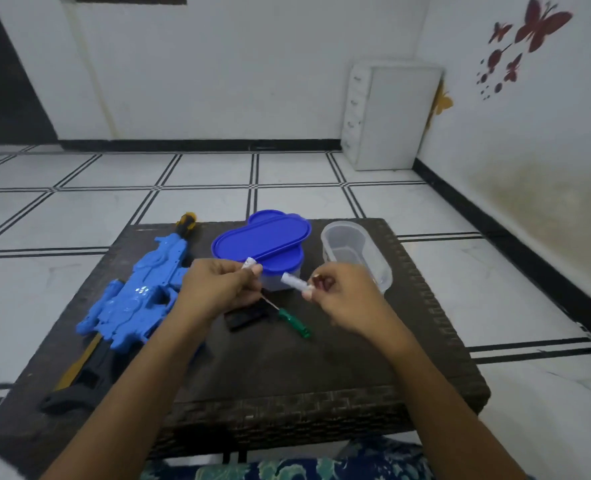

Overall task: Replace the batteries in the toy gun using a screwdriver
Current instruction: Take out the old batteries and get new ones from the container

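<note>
Above the middle of the dark woven counter, two small white cylindrical cells are held up, one in each of the hands. The left hand pinches the left-hand battery between thumb and fingers, with only its tip showing. The right hand pinches the right-hand battery by one end, so most of its length points toward the other hand.

The blue plastic toy gun lies flat on the counter's left side, apart from both cells; its battery bay cannot be made out. Just beneath the hands lie a green-handled screwdriver and a black plastic piece, probably the bay cover. Behind them sit a blue-lidded tub and an open clear plastic tub.

The step looks like readying the cells. Doing it well means checking each cell's plus and minus ends before carrying it to the gun, and keeping spent and fresh ones separate.
</note>
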Demonstrator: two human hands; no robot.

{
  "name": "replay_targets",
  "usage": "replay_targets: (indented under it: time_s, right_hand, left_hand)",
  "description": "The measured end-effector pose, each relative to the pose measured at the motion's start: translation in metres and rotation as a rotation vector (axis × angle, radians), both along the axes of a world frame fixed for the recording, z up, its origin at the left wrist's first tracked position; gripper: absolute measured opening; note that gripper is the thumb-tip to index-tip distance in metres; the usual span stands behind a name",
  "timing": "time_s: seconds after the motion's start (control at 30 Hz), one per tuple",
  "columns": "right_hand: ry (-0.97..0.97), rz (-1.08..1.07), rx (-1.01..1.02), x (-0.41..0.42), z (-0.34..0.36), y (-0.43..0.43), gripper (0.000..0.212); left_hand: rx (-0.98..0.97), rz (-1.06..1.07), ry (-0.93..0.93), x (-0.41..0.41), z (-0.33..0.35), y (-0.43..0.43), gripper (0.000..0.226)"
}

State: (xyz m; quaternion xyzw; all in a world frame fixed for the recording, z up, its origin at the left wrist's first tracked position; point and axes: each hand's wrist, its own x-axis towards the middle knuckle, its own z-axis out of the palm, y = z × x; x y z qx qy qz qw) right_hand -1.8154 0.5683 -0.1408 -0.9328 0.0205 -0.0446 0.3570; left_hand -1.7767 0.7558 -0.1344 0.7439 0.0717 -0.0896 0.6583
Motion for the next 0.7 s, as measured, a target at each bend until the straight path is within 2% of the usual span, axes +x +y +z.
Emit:
replay_targets:
  time_s: [0.1,0.2,0.27,0.4,0.5,0.6,0.7]
  right_hand:
    - [-0.122,-0.351,0.067,0.005,0.003,-0.033,0.017]
    - [-0.109,-0.518,0.042,0.014,-0.004,-0.050,0.020]
    - [-0.084,-0.562,-0.036,0.020,-0.006,-0.054,0.019]
    - [-0.059,-0.570,-0.261,0.026,-0.007,-0.052,0.015]
    - [-0.045,-0.552,-0.313,0.026,-0.009,-0.051,0.002]
    - [-0.061,-0.520,-0.307,0.022,-0.012,-0.055,0.006]
    - [-0.158,-0.507,-0.180,0.015,-0.015,-0.059,0.023]
  left_hand:
    - [0.094,-0.084,-0.135,0.010,0.013,-0.054,0.020]
    - [0.446,-0.125,-0.332,0.026,0.012,-0.118,0.021]
    - [0.610,-0.127,-0.335,0.038,0.006,-0.150,0.028]
    - [0.820,-0.112,-0.255,0.050,-0.008,-0.171,0.048]
    - [1.009,-0.130,-0.286,0.047,-0.016,-0.171,0.048]
    - [0.994,-0.185,-0.353,0.045,-0.021,-0.166,0.043]
    - [0.895,-0.177,-0.527,0.038,-0.011,-0.152,0.031]
